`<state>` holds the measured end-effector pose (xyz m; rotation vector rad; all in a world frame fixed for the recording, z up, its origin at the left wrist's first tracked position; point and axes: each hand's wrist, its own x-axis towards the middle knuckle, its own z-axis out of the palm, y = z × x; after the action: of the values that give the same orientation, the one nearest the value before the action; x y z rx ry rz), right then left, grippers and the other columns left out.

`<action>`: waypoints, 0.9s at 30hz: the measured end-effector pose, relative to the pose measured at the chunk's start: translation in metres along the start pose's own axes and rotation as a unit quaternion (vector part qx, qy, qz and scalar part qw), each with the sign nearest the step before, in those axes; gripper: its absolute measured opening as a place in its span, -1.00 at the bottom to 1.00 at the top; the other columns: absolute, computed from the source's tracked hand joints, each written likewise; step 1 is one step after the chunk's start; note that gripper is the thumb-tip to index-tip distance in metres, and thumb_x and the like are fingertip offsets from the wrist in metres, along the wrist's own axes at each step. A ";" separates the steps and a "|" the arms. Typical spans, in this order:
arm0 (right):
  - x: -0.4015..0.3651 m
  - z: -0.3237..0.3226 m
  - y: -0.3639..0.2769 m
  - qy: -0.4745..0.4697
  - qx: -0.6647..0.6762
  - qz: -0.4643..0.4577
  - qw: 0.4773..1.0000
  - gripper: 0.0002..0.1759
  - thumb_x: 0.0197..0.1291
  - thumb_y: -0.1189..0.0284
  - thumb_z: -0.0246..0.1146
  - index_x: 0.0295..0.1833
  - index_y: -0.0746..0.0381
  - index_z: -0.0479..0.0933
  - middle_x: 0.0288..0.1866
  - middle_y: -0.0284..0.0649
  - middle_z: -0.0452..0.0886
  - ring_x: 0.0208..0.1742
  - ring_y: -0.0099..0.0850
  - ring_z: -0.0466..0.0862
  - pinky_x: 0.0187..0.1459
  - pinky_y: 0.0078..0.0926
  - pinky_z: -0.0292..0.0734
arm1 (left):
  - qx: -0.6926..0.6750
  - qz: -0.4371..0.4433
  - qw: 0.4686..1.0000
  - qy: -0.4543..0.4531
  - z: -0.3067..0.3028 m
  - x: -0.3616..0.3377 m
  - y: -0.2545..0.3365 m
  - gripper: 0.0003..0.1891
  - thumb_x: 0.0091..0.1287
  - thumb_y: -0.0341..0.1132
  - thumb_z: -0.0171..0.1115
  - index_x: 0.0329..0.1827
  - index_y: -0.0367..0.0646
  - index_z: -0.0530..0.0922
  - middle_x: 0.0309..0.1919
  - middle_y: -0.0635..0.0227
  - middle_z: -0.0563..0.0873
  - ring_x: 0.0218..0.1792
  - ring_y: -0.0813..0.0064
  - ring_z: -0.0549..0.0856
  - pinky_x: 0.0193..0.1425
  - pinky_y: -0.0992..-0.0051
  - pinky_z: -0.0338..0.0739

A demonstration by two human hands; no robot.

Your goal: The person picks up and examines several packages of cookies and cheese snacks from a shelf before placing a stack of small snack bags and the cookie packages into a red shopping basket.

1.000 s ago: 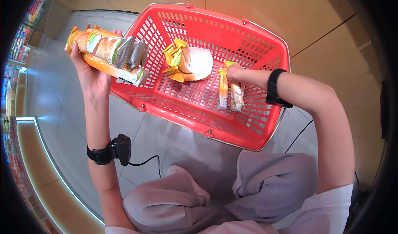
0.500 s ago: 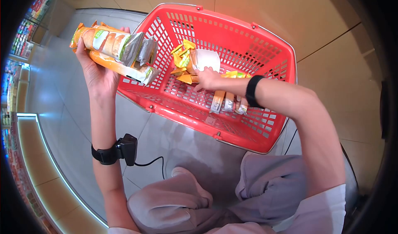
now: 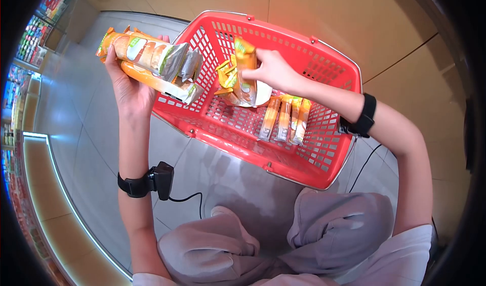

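My left hand (image 3: pixel 129 86) is wrapped round several orange-and-silver packets of bread rolls (image 3: pixel 147 55), held just beyond the left end of the red shopping basket (image 3: pixel 228 139). Inside the basket, my right hand (image 3: pixel 273 70) grips one long orange snack packet (image 3: pixel 246 75), held upright and a little blurred. Below and behind that packet lie yellow wrappers (image 3: pixel 227 74) and a white piece (image 3: pixel 263 92), partly covered. Several slim orange packets (image 3: pixel 284 119) lie side by side on the basket floor to the right.
The basket's wire handles (image 3: pixel 298 182) lie along its rim. A black cable (image 3: pixel 201 205) runs down from the device on my left forearm (image 3: pixel 163 180). Stocked shelves (image 3: pixel 35 40) and a lit ledge (image 3: pixel 48 164) stand at the left; a tan panel (image 3: pixel 405 78) lies beyond the basket.
My right hand has lifted an orange packet up from the basket's contents. The slim packets on the right are now uncovered. My left hand keeps its grip and shifts slightly rightward in view.
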<state>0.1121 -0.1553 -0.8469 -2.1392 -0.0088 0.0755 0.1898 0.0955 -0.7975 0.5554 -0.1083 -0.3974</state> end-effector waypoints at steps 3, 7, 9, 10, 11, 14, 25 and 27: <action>0.002 -0.001 -0.009 0.054 0.353 -0.052 0.933 -0.58 0.04 0.41 0.19 -0.01 0.35 0.30 -0.26 -0.11 0.55 -0.32 -0.33 0.65 -0.25 -0.39 0.60 | -0.014 0.001 1.000 0.008 0.001 0.000 -0.001 -0.29 0.09 0.01 0.31 0.21 -0.16 0.26 0.18 -0.13 0.27 0.22 -0.05 0.30 0.29 -0.02 0.26; -0.020 -0.019 -0.042 -0.095 0.542 0.010 0.835 -0.70 0.22 0.34 0.08 -0.03 0.24 0.23 -0.43 -0.20 0.48 -0.45 -0.38 0.60 -0.41 -0.47 0.60 | 0.008 0.017 0.999 0.031 0.006 -0.003 -0.005 -0.26 0.10 0.04 0.29 0.24 -0.15 0.21 0.16 -0.12 0.29 0.22 -0.06 0.30 0.28 -0.03 0.27; -0.027 -0.023 -0.044 -0.170 0.558 -0.004 0.812 -0.71 0.28 0.24 0.02 -0.04 0.21 0.25 -0.46 -0.22 0.47 -0.47 -0.43 0.57 -0.46 -0.52 0.56 | 0.002 0.011 0.999 0.033 0.004 -0.003 -0.006 -0.24 0.11 0.06 0.27 0.27 -0.14 0.18 0.16 -0.13 0.30 0.23 -0.05 0.31 0.27 -0.03 0.28; -0.030 -0.024 -0.044 -0.212 0.582 -0.014 0.785 -0.70 0.30 0.20 -0.01 -0.04 0.20 0.26 -0.47 -0.23 0.47 -0.49 -0.45 0.56 -0.46 -0.54 0.54 | 0.003 0.010 0.999 0.034 0.004 -0.003 -0.006 -0.25 0.11 0.07 0.27 0.26 -0.15 0.19 0.15 -0.13 0.31 0.22 -0.06 0.31 0.27 -0.03 0.28; -0.033 -0.025 -0.046 -0.255 0.603 -0.026 0.755 -0.68 0.32 0.16 -0.04 -0.04 0.19 0.27 -0.48 -0.24 0.46 -0.51 -0.47 0.55 -0.47 -0.56 0.53 | 0.003 0.010 0.999 0.035 0.005 -0.002 -0.007 -0.25 0.11 0.07 0.26 0.26 -0.16 0.19 0.15 -0.14 0.31 0.22 -0.06 0.31 0.27 -0.03 0.29; -0.048 -0.018 -0.059 -0.203 0.576 0.053 0.790 -0.63 0.34 0.10 -0.10 -0.04 0.19 0.28 -0.47 -0.26 0.45 -0.53 -0.50 0.51 -0.46 -0.57 0.49 | 0.049 0.022 0.998 0.025 0.014 -0.007 -0.009 -0.31 0.14 0.07 0.24 0.20 -0.19 0.27 0.10 0.00 0.42 0.15 0.09 0.42 0.24 0.10 0.37; -0.075 -0.023 -0.083 -0.130 0.411 0.029 0.902 -0.65 0.33 0.27 -0.01 0.10 0.27 0.27 -0.28 -0.33 0.49 -0.28 -0.63 0.51 -0.23 -0.67 0.43 | 0.038 0.008 0.999 0.022 0.011 -0.005 -0.012 -0.26 0.11 0.09 0.25 0.23 -0.18 0.22 0.10 -0.10 0.38 0.17 0.00 0.40 0.26 0.07 0.33; -0.076 -0.023 -0.084 -0.152 0.417 0.011 0.896 -0.63 0.32 0.28 0.01 0.12 0.28 0.28 -0.21 -0.32 0.49 -0.21 -0.64 0.51 -0.18 -0.66 0.43 | 0.037 0.010 0.999 0.026 0.011 -0.004 -0.012 -0.24 0.10 0.10 0.25 0.23 -0.18 0.20 0.11 -0.13 0.36 0.18 -0.02 0.38 0.27 0.05 0.32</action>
<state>0.0391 -0.1319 -0.7597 -1.2488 -0.1147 0.3607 0.1793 0.0825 -0.7949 0.6376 -0.0785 -0.3606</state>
